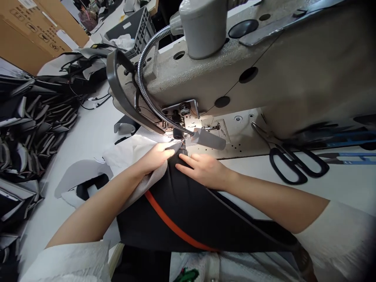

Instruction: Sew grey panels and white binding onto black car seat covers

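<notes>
A black fabric piece [202, 211] with an orange stripe [173, 225] runs from my lap up to the needle area of a sewing machine [170, 84]. My left hand [155, 158] is closed on the folded grey-white edge of the fabric, just left of the presser foot. Lying on the black fabric right of the seam, my right hand [205, 168] has its fingers stretched out toward the foot. A small lamp [209, 139] on a bendy metal neck lights the stitching spot. The needle tip is partly hidden behind the lamp and machine parts.
Black-handled scissors [289, 160] lie on the machine bed at right, near blue-handled tools [346, 156]. Stacks of dark cut pieces [38, 137] fill the left side. A cardboard box [38, 33] and a grey crate [141, 33] stand at the back left.
</notes>
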Motion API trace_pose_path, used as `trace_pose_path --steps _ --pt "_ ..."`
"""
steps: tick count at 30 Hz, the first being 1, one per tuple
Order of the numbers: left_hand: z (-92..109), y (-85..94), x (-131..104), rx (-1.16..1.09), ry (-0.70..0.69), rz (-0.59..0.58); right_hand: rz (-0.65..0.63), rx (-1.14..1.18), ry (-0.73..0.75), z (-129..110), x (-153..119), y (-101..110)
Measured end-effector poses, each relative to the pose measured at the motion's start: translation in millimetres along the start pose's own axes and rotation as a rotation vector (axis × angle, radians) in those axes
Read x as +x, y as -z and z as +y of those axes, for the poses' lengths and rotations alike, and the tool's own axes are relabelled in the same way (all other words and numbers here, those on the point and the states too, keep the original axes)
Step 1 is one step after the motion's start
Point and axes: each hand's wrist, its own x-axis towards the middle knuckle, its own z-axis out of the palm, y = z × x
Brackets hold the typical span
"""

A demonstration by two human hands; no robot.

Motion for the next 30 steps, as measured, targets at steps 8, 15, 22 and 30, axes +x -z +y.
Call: trace_pose_path --steps 8,15,22,30 --pt "0.2 -16.6 -3.3 0.609 -0.084 0.017 -0.015 -0.015 0.013 -0.3 2.7 -3.2" --pt "18.1 -18.4 3.7 0.868 -0.069 -0.02 -0.036 0.022 0.033 12.3 4.0 -0.7" --pt "15.9 -26.9 8.3 1.027 -0.148 -0.028 -0.058 -0.044 0.005 18.9 3.4 1.9" --pt "4.8 -39.9 -11.5 1.076 -0.071 0.2 -0.097 0.049 0.112 21.4 -6.1 8.5"
